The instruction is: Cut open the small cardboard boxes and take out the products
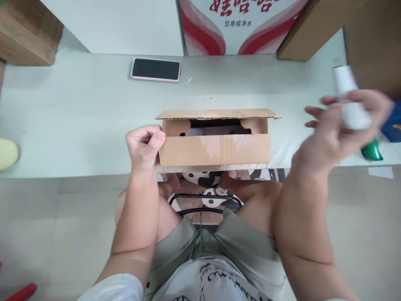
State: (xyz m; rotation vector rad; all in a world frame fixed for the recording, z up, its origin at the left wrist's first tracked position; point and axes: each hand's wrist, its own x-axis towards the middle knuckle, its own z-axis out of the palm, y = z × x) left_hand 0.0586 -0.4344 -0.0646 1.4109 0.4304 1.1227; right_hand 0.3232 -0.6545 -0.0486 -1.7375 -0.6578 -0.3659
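Note:
A brown cardboard box (214, 149) sits at the table's near edge with its flap raised, so its dark inside and something pale within show through the gap. My left hand (144, 146) grips the box's left end, thumb on the front corner. Off to the right, my right hand (347, 121) is lifted and holds a small white bottle (355, 113) with a narrower white top. The hand and bottle are smeared by motion, and any label cannot be read.
A phone (156, 70) lies behind the box beside a scrap of white paper (189, 79). Large cartons, including a red-and-white one (244, 31), line the back. A green packet (372, 150) and a blue object (393, 125) are at the right; a pale yellow object (8, 154) is at the left.

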